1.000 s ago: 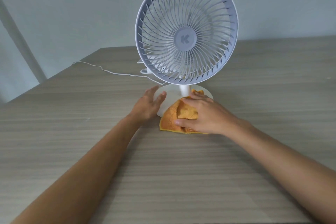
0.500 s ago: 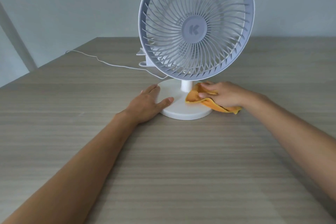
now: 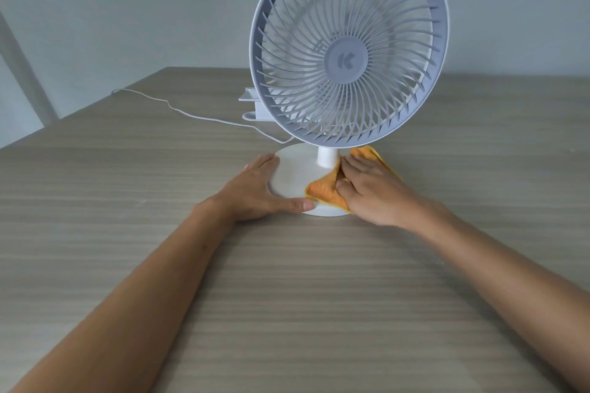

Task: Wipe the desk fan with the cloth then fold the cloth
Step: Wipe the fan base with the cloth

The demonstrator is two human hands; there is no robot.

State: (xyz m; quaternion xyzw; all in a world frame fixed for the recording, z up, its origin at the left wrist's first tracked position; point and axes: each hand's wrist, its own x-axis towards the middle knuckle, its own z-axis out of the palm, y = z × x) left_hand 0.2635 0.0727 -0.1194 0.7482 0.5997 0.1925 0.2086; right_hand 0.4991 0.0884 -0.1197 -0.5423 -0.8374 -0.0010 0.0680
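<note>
A white desk fan [image 3: 348, 51] with a round grille stands upright on a wooden table, on a short stem and a round white base [image 3: 293, 169]. An orange cloth [image 3: 324, 190] lies bunched on the right half of the base, with a corner showing behind the stem. My right hand [image 3: 373, 191] presses flat on the cloth, fingers toward the stem. My left hand [image 3: 258, 191] rests open against the base's left rim, thumb along its front edge.
The fan's thin white cord [image 3: 191, 115] runs left across the wooden table [image 3: 287, 297] toward its far left edge. A plain grey wall stands behind. A pale slanted post [image 3: 25, 70] shows at far left.
My right hand has swept the cloth from the front of the base round to its right side and back toward the front right. My left hand stayed on the left rim.
</note>
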